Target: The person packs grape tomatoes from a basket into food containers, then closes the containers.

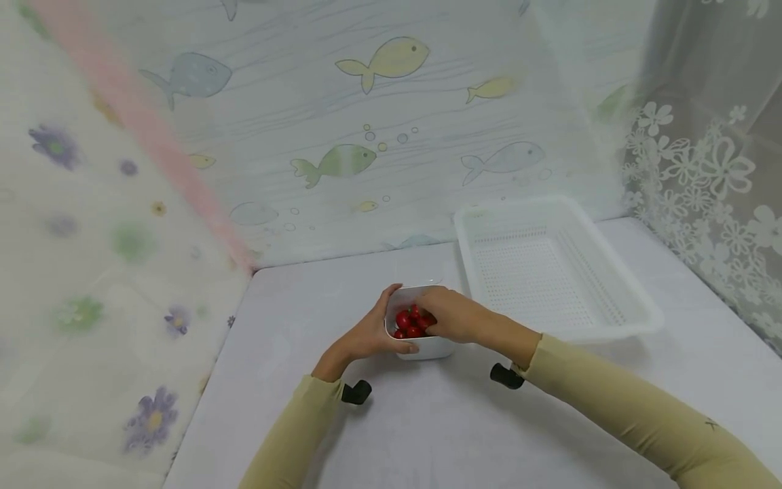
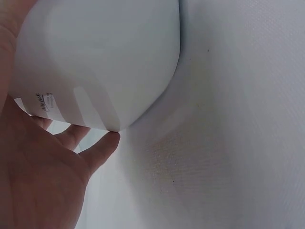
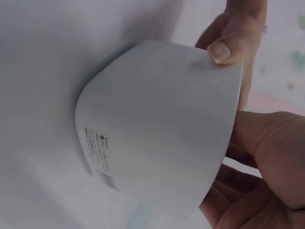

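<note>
A small white bowl [image 1: 427, 348] stands on the white table [image 1: 440, 435] and holds several small red tomatoes [image 1: 406, 323]. My left hand [image 1: 371, 334] grips the bowl's left side, thumb on the near rim and fingers round the far rim. My right hand [image 1: 457, 315] reaches in from the right, and its fingers curl down onto the tomatoes. The left wrist view shows the bowl's outer wall [image 2: 95, 57] against my left palm [image 2: 43, 181]. The right wrist view shows the bowl's label side [image 3: 157, 124], with my right hand [image 3: 271, 157] at its rim.
An empty white perforated basket [image 1: 638, 302] sits just right of and behind the bowl. Fish-print sheeting hangs at the back, floral fabric at the left and lace curtain at the right. Black wrist mounts [image 1: 356, 392] hang under both sleeves.
</note>
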A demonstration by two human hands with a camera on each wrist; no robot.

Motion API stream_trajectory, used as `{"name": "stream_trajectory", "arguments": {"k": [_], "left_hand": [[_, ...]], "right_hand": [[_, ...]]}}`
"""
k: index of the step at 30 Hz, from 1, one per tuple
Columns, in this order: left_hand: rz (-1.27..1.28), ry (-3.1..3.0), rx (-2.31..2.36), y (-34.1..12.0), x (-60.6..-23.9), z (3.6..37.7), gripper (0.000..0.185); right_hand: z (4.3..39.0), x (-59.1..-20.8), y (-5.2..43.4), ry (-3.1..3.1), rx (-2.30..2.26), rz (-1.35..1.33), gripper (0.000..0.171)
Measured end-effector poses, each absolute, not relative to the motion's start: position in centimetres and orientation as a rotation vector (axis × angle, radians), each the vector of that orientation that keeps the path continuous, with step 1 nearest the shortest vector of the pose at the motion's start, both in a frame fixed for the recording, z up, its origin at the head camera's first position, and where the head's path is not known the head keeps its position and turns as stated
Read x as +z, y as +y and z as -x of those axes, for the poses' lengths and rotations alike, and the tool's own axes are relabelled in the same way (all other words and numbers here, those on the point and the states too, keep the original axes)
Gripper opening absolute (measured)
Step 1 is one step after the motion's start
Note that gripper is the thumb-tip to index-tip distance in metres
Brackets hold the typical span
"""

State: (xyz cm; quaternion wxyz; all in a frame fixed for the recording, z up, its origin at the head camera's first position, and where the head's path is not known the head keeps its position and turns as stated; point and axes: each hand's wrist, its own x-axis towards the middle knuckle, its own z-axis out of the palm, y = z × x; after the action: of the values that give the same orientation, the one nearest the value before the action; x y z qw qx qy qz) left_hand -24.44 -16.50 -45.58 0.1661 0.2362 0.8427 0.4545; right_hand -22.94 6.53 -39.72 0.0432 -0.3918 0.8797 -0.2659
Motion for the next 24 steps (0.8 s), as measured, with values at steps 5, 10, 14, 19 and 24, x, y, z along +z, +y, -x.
{"name": "stream_trajectory", "arguments": {"k": [5, 10, 14, 19, 24], "left_hand": [[-0.648, 2.401, 1.294, -16.7, -45.6, 24.5, 0.119], [-0.656, 2.383, 1.318, -16.9, -45.8, 24.4, 0.123], [-0.680, 2.404, 1.305, -17.2, -45.8, 24.4, 0.128], [-0.711, 2.544, 1.199, -18.7, -44.6, 23.9, 0.129], [-0.708, 2.750, 1.014, -20.8, -42.6, 23.3, 0.118]], "right_hand": [[23.0, -39.5, 6.3, 2.694, -0.762, 1.213, 0.016], [22.7, -38.8, 7.0, 2.695, -0.694, 1.213, 0.017], [22.0, -37.2, 9.2, 2.744, -0.641, 1.162, 0.029], [21.0, -35.1, 13.4, 2.920, -0.585, 1.097, 0.042], [20.5, -33.4, 18.6, 3.115, -0.555, 1.106, 0.046]]}}
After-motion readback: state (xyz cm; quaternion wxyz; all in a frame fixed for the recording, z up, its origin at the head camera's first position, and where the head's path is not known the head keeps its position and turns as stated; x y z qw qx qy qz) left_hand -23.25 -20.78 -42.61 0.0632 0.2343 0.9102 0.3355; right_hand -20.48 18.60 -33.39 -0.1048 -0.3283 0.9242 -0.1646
